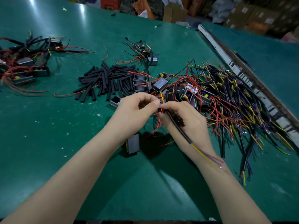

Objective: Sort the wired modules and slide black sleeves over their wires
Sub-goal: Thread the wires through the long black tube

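Note:
My left hand [137,107] pinches thin red wires [157,121] between thumb and fingers at the table's middle. My right hand [186,117] grips a long black sleeve [178,126] that lies across its back, with yellow and purple wires [208,157] trailing out of its lower end over my wrist. A black module [133,143] hangs below my left wrist on the red wires. A pile of loose black sleeves [106,80] lies just beyond my hands. Unsorted modules [160,84] with red wires lie behind my fingers.
A heap of sleeved black, yellow and purple wire bundles [234,97] fills the right side. Finished modules [25,67] lie at the far left, another small group [150,58] at the back. A metal rail [226,57] edges the green table [64,143]; boxes stand beyond.

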`<state>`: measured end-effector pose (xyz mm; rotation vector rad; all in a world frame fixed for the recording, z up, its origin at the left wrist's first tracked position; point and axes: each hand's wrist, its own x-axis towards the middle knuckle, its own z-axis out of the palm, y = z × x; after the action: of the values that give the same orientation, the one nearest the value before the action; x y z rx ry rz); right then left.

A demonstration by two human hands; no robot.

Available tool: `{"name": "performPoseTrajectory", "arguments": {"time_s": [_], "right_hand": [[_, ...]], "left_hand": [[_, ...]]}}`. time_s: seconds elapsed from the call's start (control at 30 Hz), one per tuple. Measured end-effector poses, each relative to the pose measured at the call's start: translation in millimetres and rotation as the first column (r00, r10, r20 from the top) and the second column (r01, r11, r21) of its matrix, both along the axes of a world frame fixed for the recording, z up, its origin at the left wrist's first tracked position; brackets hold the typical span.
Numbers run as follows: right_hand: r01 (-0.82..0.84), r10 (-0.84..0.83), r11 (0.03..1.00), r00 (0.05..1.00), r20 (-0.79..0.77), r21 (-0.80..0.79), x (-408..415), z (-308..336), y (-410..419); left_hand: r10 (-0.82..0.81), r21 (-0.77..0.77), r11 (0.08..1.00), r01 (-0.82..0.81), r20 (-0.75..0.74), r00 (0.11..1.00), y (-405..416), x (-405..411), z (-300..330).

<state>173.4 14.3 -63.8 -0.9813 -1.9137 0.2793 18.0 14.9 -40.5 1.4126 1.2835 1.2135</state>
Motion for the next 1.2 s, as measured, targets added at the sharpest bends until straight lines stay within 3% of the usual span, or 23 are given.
{"name": "performPoseTrajectory", "arguments": {"time_s": [0.1,0.2,0.33,0.6,0.97,1.2], "right_hand": [[0.075,-0.076,0.997,0.996,-0.045,-0.035,-3,-3,-1],[0.089,-0.099,0.991,0.99,-0.103,-0.104,-5,-2,-2],[0.055,-0.055,0.998,0.994,-0.095,0.0,-5,5,-2],[0.108,-0.114,0.993,0.987,0.112,0.057,-2,7,-3],[0.23,-0.229,0.973,0.959,0.165,0.014,-7,5,-6],[0.14,-0.127,0.988,0.976,0.176,-0.06,-2,8,-1]], "left_hand": [[-0.043,0.067,0.997,0.046,-0.052,0.998,-1,1,2],[-0.085,0.06,0.995,0.083,0.018,0.996,-2,0,2],[-0.098,0.047,0.995,0.093,0.109,0.989,-2,0,2],[0.017,0.161,0.987,0.018,-0.214,0.977,0,-2,0],[0.202,0.179,0.973,-0.144,-0.369,0.907,-5,2,1],[0.271,0.397,0.917,-0.044,-0.539,0.797,-6,1,-4]]}}
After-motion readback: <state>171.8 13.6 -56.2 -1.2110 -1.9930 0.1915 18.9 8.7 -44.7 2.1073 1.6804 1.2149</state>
